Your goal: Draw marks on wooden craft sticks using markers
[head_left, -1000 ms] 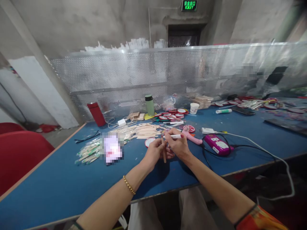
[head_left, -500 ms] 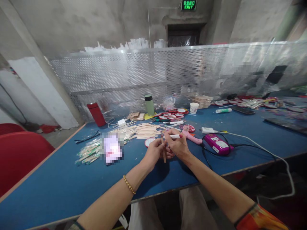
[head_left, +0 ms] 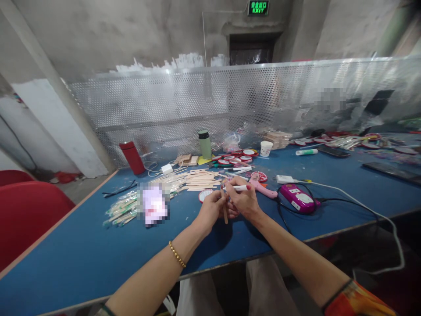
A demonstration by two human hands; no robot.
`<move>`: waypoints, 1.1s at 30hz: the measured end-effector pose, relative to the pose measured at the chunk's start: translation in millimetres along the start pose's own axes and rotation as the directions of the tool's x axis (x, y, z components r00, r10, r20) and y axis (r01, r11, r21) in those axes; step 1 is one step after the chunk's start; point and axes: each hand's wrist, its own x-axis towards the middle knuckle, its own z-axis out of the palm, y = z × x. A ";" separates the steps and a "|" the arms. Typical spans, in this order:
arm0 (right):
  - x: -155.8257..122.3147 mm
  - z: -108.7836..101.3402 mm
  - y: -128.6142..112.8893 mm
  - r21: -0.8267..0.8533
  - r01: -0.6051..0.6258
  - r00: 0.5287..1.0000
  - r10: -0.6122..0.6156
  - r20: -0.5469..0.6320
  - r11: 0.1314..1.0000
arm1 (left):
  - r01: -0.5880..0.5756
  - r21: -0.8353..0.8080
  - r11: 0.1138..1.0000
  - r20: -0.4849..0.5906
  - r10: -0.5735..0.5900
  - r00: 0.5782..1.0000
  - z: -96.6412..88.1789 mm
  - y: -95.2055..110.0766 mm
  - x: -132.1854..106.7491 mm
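Note:
Between the thumb and fingers of my left hand (head_left: pixel 211 208) is a flat wooden craft stick (head_left: pixel 225 214), held upright above the table. My right hand (head_left: pixel 245 201) grips a white pen (head_left: pixel 240 188) close to the stick's upper part; whether the tip touches the wood is too small to tell. A white round disc (head_left: pixel 205 195) lies just behind my left hand, partly hidden by it. Beyond both hands, many loose craft sticks (head_left: pixel 201 180) are spread on the blue table (head_left: pixel 131 259). A pink glue gun (head_left: pixel 263 188) rests to the right of my right hand.
Bagged sticks (head_left: pixel 123 208) and a lit phone (head_left: pixel 154 205) lie at left. A red bottle (head_left: pixel 132 158), green bottle (head_left: pixel 205 145) and paper cup (head_left: pixel 266 149) stand farther back. A purple device (head_left: pixel 298 198) and white cable (head_left: pixel 355 199) lie right. A perforated metal screen (head_left: pixel 158 101) borders the table.

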 end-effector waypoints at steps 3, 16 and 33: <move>0.8 -0.8 -3.0 -0.006 0.014 1.000 -0.014 -0.016 1.000 | 0.002 -0.003 1.000 -0.004 -0.002 1.000 0.8 2.5 -1.1; 0.7 -1.8 -10.1 0.027 -0.002 1.000 0.002 -0.010 1.000 | -0.012 -0.018 1.000 -0.018 0.012 1.000 -0.7 3.6 -1.8; 1.1 -2.7 -12.9 0.101 -0.080 0.997 0.082 -0.007 0.992 | -0.032 -0.022 0.999 0.002 0.032 0.999 0.6 4.8 -3.0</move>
